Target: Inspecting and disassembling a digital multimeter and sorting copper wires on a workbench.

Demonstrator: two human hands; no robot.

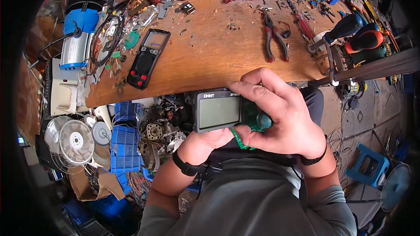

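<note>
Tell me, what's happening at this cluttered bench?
A person seated at a wooden workbench holds a dark grey meter housing with a blank grey screen in both hands. The left hand supports it from below, while the right hand grips its end, where a green circuit board sticks out. A second black multimeter and red-handled pliers lie untouched on the bench.

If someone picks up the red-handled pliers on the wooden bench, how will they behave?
The pliers look like rigid metal, so probably heavy for their size. Their handles lie spread apart, so they may swing at the pivot when lifted. Lying flat on the bench, they should not roll.
</note>
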